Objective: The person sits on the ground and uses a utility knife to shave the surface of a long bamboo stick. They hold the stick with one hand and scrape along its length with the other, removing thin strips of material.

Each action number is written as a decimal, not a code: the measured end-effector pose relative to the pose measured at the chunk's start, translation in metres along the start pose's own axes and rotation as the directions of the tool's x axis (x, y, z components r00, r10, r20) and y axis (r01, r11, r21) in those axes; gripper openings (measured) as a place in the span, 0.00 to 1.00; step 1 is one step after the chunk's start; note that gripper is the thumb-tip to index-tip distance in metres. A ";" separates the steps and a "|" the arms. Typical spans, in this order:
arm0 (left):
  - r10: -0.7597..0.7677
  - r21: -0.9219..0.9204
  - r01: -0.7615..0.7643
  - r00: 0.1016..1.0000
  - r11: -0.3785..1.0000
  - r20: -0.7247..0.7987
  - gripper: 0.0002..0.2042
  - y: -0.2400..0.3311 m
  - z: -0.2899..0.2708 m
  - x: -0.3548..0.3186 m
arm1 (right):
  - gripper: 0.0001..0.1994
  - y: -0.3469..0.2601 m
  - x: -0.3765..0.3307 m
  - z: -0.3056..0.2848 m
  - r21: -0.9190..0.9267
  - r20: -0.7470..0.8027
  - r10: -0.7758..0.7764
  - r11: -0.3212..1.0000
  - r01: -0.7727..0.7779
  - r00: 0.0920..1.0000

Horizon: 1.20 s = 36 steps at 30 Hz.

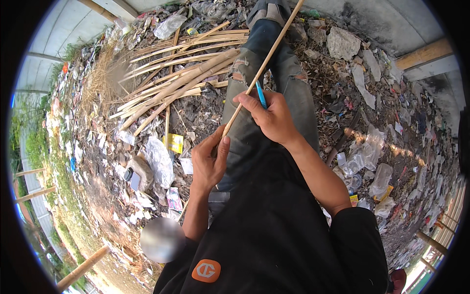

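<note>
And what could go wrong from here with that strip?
The long bamboo strip might splinter into the bare left hand or right hand, since both grip it. The slim blue tool in the right hand, if sharp, could slip against skin. The strip crosses above the ripped trousers in this view, so it might snag them.
</note>
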State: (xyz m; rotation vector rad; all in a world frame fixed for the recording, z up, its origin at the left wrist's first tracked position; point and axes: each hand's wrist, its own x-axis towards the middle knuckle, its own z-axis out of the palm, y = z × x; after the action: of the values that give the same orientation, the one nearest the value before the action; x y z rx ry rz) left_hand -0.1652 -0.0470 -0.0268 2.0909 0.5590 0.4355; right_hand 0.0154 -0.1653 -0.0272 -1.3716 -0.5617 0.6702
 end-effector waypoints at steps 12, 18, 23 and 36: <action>-0.204 -0.103 0.204 0.979 0.973 0.020 0.21 0.011 0.001 0.007 | 0.18 -0.026 -0.016 -0.010 -0.222 0.111 -0.070 0.970 0.094 0.991; -0.254 -0.120 0.251 0.967 0.961 -0.011 0.22 -0.004 0.002 0.009 | 0.20 -0.087 -0.030 -0.024 0.840 0.287 -0.580 0.534 0.090 0.763; -0.301 -0.142 0.296 0.953 0.944 -0.013 0.21 -0.005 0.004 0.009 | 0.26 -0.157 -0.076 0.017 0.983 0.178 -0.803 0.123 -0.135 0.568; -0.273 -0.114 0.269 0.961 0.956 -0.029 0.22 -0.008 0.004 0.008 | 0.23 -0.161 -0.076 0.062 0.946 -0.029 -0.856 -0.190 -0.262 0.515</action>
State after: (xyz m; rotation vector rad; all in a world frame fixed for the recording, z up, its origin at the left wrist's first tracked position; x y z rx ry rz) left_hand -0.1584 -0.0410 -0.0346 1.8702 0.8181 0.3453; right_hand -0.0647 -0.1888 0.1422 0.8125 -0.7895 0.7923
